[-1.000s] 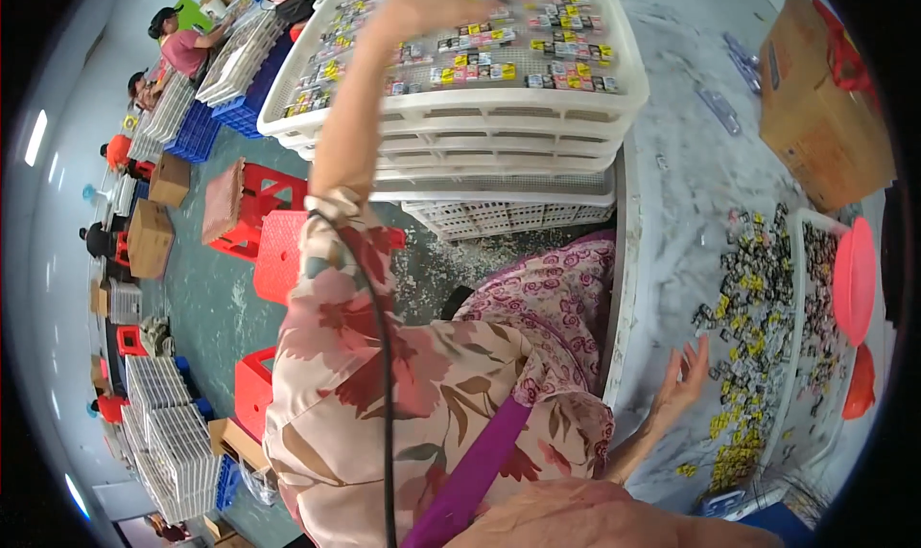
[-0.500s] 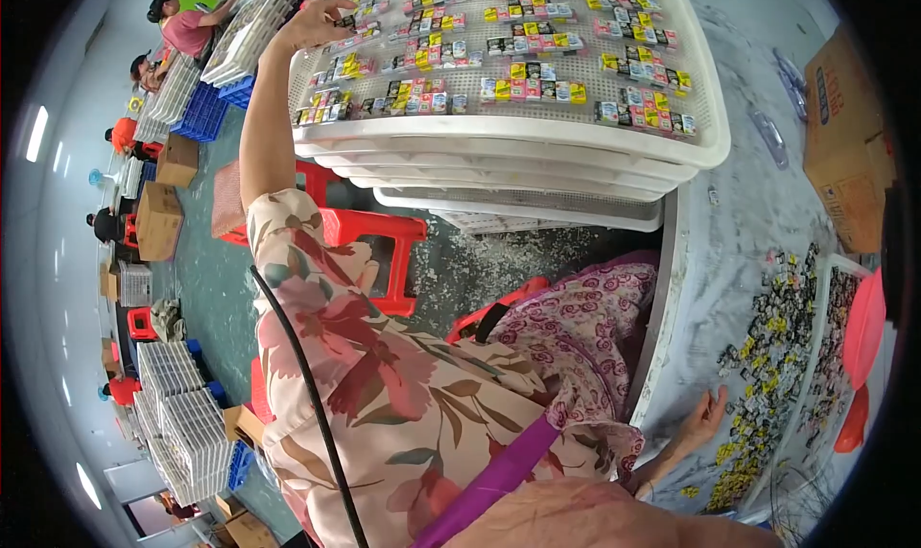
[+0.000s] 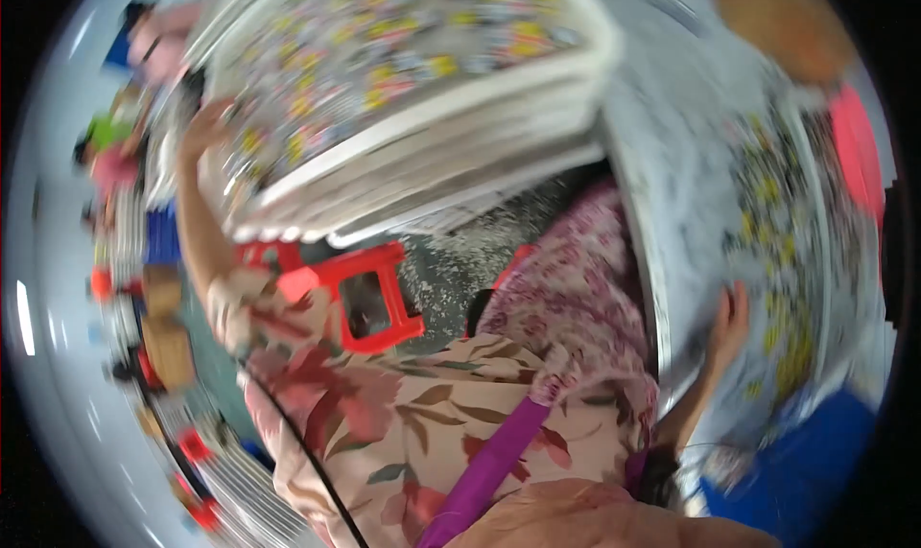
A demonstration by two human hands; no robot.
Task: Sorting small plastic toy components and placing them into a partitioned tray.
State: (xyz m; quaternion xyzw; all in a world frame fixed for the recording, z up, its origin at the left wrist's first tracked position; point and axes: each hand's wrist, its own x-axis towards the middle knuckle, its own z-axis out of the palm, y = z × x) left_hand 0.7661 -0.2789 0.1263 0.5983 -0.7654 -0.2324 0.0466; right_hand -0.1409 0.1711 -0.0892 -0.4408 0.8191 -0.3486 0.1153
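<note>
Reaching left arm extended up-picture to the left side of a white plastic tray [image 3: 597,47]; right arm low over the grey-white marbled desk [image 3: 667,174].
Left hand [image 3: 206,128] bent inward at the wrist, fingers toward the tray's small yellow, pink and grey blocks [image 3: 384,86]; blur, cannot tell whether fingers are apart or clamped. Right hand [image 3: 731,329] beside scattered small yellow-and-black pieces [image 3: 772,222], fingers extended up-picture, slightly apart, nothing seen between them; desk contact unclear. Tray tops a white stack, its near edge slanting from lower left to upper right; far edge out of frame, long axis undetermined. Individual block directions too blurred to read.
</note>
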